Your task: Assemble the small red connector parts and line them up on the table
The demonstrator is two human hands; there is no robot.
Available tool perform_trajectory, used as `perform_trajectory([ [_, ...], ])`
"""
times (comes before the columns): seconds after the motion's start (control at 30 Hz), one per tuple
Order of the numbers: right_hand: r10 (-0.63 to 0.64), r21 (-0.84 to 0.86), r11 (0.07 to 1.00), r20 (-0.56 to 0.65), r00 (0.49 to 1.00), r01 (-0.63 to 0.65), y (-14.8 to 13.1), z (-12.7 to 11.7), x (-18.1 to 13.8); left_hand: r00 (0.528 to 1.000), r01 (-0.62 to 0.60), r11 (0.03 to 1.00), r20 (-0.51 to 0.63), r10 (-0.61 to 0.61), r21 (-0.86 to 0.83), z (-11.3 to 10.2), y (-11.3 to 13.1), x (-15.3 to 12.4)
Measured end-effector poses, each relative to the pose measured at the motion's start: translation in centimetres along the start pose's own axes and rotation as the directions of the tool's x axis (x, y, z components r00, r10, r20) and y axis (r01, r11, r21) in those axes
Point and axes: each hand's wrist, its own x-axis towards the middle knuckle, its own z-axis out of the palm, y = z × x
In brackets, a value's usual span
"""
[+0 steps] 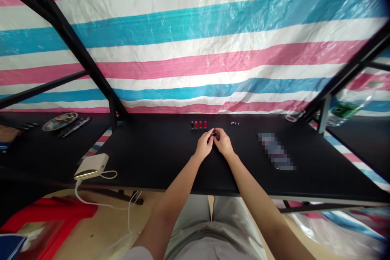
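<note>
My left hand (204, 145) and my right hand (224, 143) meet over the middle of the black table, fingers curled in toward each other. Between the fingertips is a small dark reddish-brown object (217, 134), partly covered by the fingers; its kind does not show. Both hands are closed on it. Just beyond my left hand stand a small black cylinder (192, 125) and three red cylinders (200, 124) in a row, with paler ends. Farther right, several tiny silvery pieces (234, 123) lie near the back edge.
A phone-like blurred slab (276, 151) lies to the right. On the left edge sits a white power bank (93, 165) with a cable. A clear cup (294, 116) stands back right; a plastic bottle (344, 109) is beyond it. Metal dish (60, 122) and pens (74, 127) lie far left.
</note>
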Motion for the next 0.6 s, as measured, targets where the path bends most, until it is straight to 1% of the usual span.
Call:
perform_trajectory([
  [0.17, -0.024, 0.036, 0.999, 0.035, 0.999, 0.023, 0.26, 0.17, -0.06, 1.000, -0.014, 0.999, -0.006, 0.014, 0.040, -0.10, -0.03, -0.08],
  [0.27, -0.032, 0.051, 0.998, 0.040, 0.999, 0.030, 0.35, 0.14, -0.08, 0.998, 0.039, 0.999, -0.041, -0.037, 0.032, -0.17, 0.08, -0.06],
  [0.4, -0.069, 0.064, 0.996, 0.075, 0.995, 0.065, 0.28, -0.09, -0.04, 0.992, 0.099, 0.995, -0.080, -0.100, -0.013, -0.19, 0.19, -0.08],
  [0.6, -0.041, 0.084, 0.996, 0.132, 0.990, 0.030, -0.13, -0.42, 0.17, 0.975, 0.148, 0.987, -0.157, -0.156, -0.063, -0.09, -0.10, -0.14],
])
